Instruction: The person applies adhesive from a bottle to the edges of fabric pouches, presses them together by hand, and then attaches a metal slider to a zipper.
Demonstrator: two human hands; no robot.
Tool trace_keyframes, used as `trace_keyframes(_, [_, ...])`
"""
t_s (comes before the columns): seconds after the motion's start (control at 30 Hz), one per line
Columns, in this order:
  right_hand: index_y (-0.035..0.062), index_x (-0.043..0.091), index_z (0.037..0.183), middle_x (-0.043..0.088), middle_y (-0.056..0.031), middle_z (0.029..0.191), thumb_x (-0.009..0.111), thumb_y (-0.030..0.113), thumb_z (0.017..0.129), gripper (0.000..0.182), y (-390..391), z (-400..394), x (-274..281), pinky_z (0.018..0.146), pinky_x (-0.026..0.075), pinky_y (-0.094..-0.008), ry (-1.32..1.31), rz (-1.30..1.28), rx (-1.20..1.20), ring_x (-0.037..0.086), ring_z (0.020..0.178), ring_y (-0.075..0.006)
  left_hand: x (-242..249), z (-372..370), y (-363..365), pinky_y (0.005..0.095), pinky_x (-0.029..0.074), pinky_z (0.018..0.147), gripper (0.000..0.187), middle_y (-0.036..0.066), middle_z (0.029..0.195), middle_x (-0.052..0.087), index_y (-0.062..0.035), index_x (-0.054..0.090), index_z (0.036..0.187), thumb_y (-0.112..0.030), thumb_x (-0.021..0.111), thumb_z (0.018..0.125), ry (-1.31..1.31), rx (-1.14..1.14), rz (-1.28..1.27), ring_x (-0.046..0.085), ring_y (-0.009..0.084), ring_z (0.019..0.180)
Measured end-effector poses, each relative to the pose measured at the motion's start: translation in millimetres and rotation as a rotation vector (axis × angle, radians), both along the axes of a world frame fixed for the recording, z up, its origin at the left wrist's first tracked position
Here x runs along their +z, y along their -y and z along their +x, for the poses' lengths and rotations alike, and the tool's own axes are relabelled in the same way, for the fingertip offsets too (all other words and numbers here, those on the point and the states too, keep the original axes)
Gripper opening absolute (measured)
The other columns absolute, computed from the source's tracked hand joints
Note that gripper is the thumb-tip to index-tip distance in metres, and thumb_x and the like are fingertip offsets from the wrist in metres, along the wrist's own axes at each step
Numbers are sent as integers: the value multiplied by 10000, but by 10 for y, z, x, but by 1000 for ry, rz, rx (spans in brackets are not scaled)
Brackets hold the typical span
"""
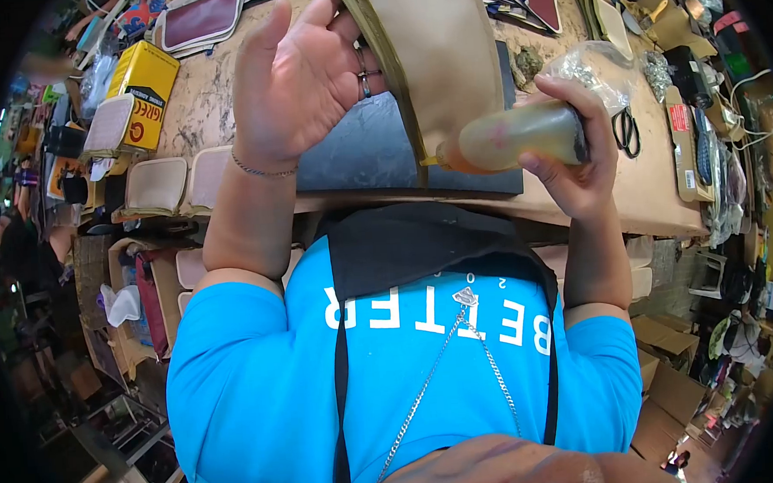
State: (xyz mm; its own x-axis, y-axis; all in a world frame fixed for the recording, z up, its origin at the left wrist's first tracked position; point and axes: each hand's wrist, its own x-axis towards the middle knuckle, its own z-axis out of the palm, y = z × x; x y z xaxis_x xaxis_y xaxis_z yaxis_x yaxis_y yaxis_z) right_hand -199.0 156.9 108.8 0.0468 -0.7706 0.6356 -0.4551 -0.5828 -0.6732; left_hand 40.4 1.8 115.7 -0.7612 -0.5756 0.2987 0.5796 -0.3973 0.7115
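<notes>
My left hand (296, 93) has its palm turned up and its thumb held apart. Its fingers run behind the olive-edged side of a beige panel (447, 55), supporting it, and the fingertips are partly hidden. My right hand (582, 166) is wrapped round a squeeze bottle (521, 138) with yellowish-amber contents. The bottle lies sideways, and its narrow yellow nozzle meets the lower end of the olive edge strip (400, 92). Beneath the panel a dark slab (347, 160) rests on the worktable (646, 197).
A yellow box (142, 88) and several beige padded pieces (156, 184) are at the left. Maroon-centred pieces (204, 22) lie at the back. Black-handled scissors (626, 133), a clear plastic bag (589, 66) and a long cardboard box (686, 151) are on the right.
</notes>
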Motion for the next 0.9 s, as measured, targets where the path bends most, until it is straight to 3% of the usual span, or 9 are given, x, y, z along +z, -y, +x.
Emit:
trace_keyframes(0.23, [6, 531, 1279, 606, -98, 1041, 778, 48, 753, 582, -45, -38, -85, 850, 464, -275, -82, 72, 15, 600, 930, -162, -17, 0, 66, 520, 420, 1032, 780, 186, 1371, 484, -11, 285, 1449, -571, 424, 924, -135, -10, 75, 516, 344, 1231])
trace_keyframes(0.33, [13, 512, 1299, 595, -94, 1054, 764, 83, 774, 586, -72, -101, -103, 861, 461, -279, 51, 218, 48, 597, 949, -176, 11, 18, 102, 516, 426, 1028, 744, 180, 1358, 498, -11, 301, 1443, -526, 437, 924, -177, -13, 93, 524, 335, 1225])
trace_keyframes(0.4, [24, 472, 1333, 590, -97, 1073, 729, 129, 814, 589, -5, -176, -219, 879, 466, -311, 317, 243, 49, 595, 983, -192, 56, 17, 103, 502, 444, 1014, 663, 171, 1348, 508, -18, 304, 1444, -398, 472, 928, -203, -31, 104, 534, 319, 1218])
trace_keyframes(0.5, [47, 406, 1382, 584, -111, 1127, 661, 194, 875, 586, 123, -152, -311, 907, 471, -371, 849, 306, 161, 591, 1037, -225, -159, 12, 298, 408, 425, 1021, 695, 177, 1430, 421, 11, 246, 1462, -397, 440, 934, -91, 36, 119, 547, 282, 1177])
trace_keyframes(0.6, [76, 355, 1406, 569, -143, 1229, 541, 242, 958, 513, 241, -105, -321, 948, 473, -454, 1183, 349, 291, 571, 1138, -282, -363, -157, 244, 417, 410, 1037, 546, 185, 1366, 491, 44, 361, 1384, -164, 455, 888, -56, 23, 281, 528, 288, 1203])
trace_keyframes(0.7, [69, 418, 1353, 571, -154, 1256, 477, 302, 997, 430, 346, -114, -271, 967, 471, -490, 1288, 355, 233, 550, 1193, -302, -600, -214, 150, 389, 386, 1044, 491, 174, 1278, 561, 34, 487, 1296, 0, 400, 814, 292, 146, 46, 488, 297, 1239])
trace_keyframes(0.8, [60, 483, 1303, 591, -145, 1234, 489, 349, 992, 425, 401, -197, -283, 968, 470, -509, 1412, 389, 274, 556, 1185, -295, -666, -168, 125, 377, 382, 1016, 428, 187, 1170, 609, 23, 607, 1118, 72, 360, 772, 737, 531, -1176, 510, 291, 1179])
trace_keyframes(0.83, [61, 499, 1288, 596, -142, 1228, 502, 351, 987, 418, 396, -193, -277, 954, 482, -512, 1420, 390, 266, 564, 1174, -294, -615, -191, 58, 371, 441, 901, 308, 195, 1002, 629, 21, 625, 967, 95, 403, 766, 767, 631, -1304, 581, 303, 1005])
trace_keyframes(0.9, [62, 531, 1258, 607, -136, 1216, 526, 354, 978, 404, 385, -163, -274, 925, 507, -519, 1436, 401, 252, 579, 1153, -291, -652, -205, -8, 379, 465, 803, 216, 184, 903, 622, 19, 605, 937, 59, 457, 784, 790, 604, -1169, 590, 329, 877])
